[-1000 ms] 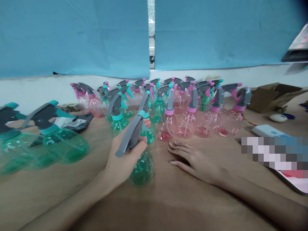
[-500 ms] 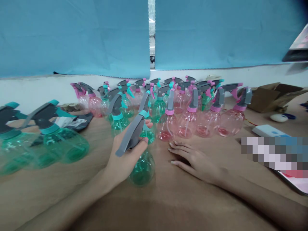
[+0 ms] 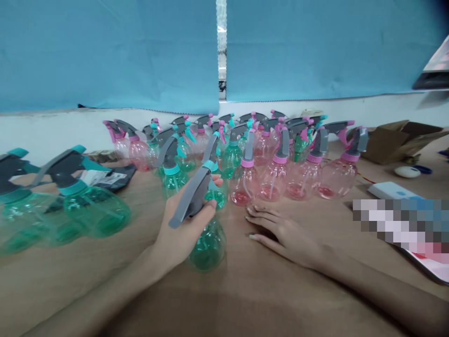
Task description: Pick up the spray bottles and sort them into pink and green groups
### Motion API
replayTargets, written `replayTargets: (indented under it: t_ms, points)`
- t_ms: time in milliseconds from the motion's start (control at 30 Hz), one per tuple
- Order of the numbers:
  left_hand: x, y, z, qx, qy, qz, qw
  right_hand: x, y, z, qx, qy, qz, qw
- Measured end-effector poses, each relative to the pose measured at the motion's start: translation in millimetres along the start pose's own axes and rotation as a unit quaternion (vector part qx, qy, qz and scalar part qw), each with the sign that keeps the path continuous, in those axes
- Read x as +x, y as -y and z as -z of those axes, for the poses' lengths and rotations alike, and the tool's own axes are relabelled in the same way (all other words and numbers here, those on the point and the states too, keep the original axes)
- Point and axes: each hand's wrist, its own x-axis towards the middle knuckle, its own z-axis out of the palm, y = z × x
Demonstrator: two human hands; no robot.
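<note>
My left hand is wrapped round the neck of a green spray bottle with a grey and turquoise trigger head. The bottle stands upright on the table, and part of its neck is hidden by my fingers. My right hand lies on the tabletop with its fingers stretched out and holds nothing. Just beyond its fingertips stands a pink spray bottle, first of a row of pink ones. Another green spray bottle stands behind my left hand.
More green spray bottles stand at the left, near a dark plastic packet. Many pink and green bottles crowd the back by the wall. At the right are an open cardboard box, a white mouse-like object and a pixelated flat item.
</note>
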Motion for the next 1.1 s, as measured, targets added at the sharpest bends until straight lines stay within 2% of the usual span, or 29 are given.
replayTargets:
  t_ms: [400, 500, 833, 1100]
  points:
    - [0.4, -0.9, -0.2, 0.01, 0.003, 0.009, 1.0, -0.1, 1.0, 0.1, 0.002, 0.001, -0.004, 1.0]
    - [0.5, -0.9, 0.6, 0.008, 0.021, 0.021, 1.0, -0.1, 0.7, 0.2, -0.003, 0.009, -0.006, 1.0]
    - [0.7, -7.2, 6.6, 0.002, 0.047, -0.001, 0.999, -0.4, -1.2, -1.5, 0.005, 0.001, -0.002, 1.0]
    - [0.3, -9.0, 4.8, -0.014, 0.029, -0.007, 0.999, -0.6, -0.2, -0.8, 0.013, -0.006, 0.0, 1.0]
